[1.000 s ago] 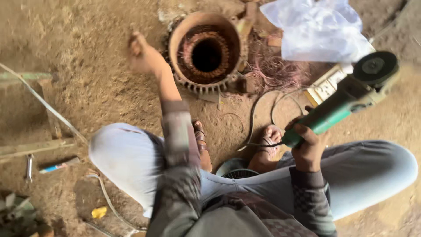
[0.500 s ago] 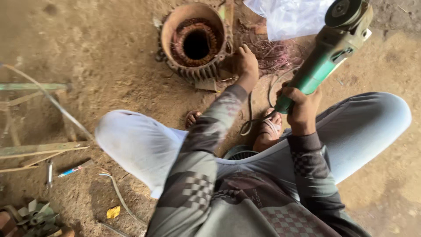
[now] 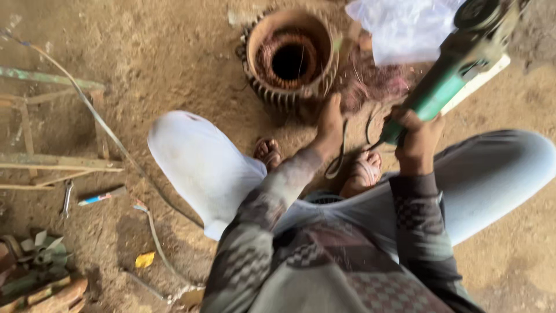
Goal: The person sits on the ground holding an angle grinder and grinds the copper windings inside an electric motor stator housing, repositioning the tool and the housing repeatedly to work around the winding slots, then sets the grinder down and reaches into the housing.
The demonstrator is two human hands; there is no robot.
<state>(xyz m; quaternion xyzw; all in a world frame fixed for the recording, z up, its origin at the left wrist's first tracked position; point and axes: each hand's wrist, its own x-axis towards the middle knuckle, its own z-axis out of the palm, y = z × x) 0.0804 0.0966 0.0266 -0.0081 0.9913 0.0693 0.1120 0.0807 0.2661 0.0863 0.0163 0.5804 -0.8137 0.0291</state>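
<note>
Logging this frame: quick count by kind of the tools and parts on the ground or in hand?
Angle grinder, held in right hand: 1
Motor stator, by left hand: 1
Plastic bag: 1
Wrench: 1
Fan blade: 1
Total: 5

Angle grinder [image 3: 449,81]: green plastic body, slightly glossy; dark metal head far right. Motor stator [image 3: 289,58]: rusty matt finned metal shell, coppery wire windings inside; loose reddish wire tangle [image 3: 370,84] beside it. Bag [image 3: 405,26]: thin translucent plastic; ground [image 3: 145,52]: rough dusty dirt.
</note>
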